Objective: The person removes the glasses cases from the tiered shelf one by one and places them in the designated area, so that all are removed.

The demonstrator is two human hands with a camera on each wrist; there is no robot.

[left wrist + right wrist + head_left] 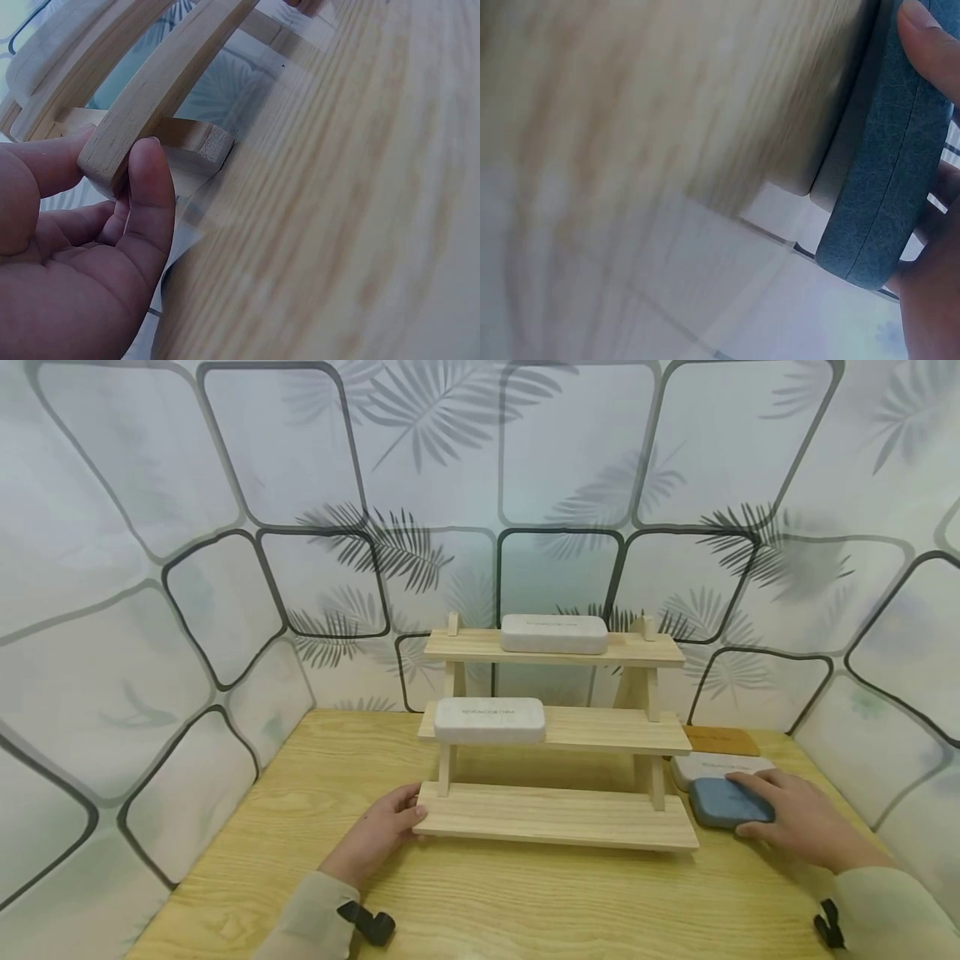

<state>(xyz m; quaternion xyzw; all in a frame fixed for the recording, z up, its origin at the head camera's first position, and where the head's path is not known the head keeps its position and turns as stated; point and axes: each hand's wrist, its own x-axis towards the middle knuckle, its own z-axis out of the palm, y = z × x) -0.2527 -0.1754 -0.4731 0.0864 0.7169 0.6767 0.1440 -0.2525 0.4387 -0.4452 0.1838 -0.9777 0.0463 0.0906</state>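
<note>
Our right hand's (801, 818) fingers clamp blue case (727, 803); left hand's (384, 825) pinch rack (555, 816). We judge case light, stiff (cover likely grippy); hold by opposite edges.

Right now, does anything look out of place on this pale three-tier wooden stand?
Slightly: the white rounded rectangular case on the middle shelf sits near its left end, while the similar white case above is roughly centred, so they look unaligned.
</note>
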